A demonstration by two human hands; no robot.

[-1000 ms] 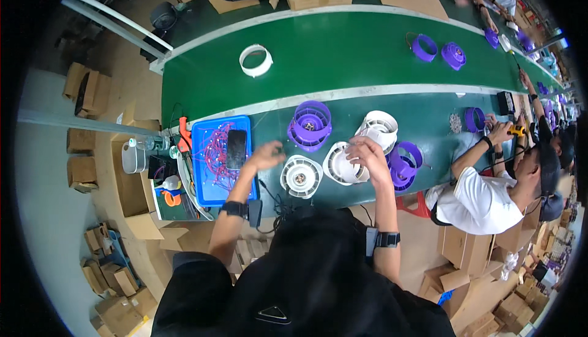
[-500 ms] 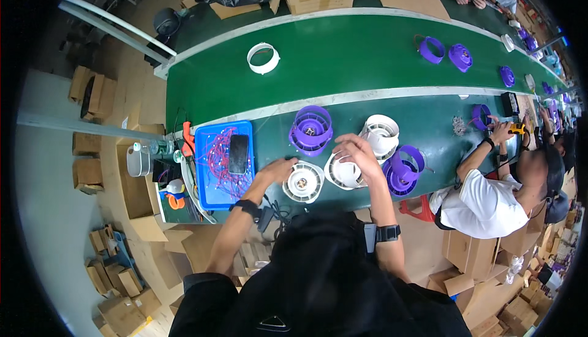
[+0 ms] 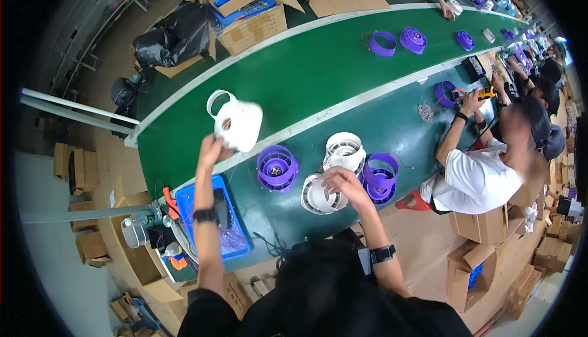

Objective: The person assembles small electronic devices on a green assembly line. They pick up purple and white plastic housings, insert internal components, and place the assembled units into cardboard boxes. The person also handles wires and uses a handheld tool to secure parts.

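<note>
A worker's left hand [image 3: 211, 151] grips a white fan housing [image 3: 237, 124] above the green conveyor [image 3: 318, 67], right hand [image 3: 343, 181] curled on another white housing [image 3: 320, 195].

White fan shell [image 3: 240, 124] raised over green belt, white grille [image 3: 318, 195] flat on bench
</note>
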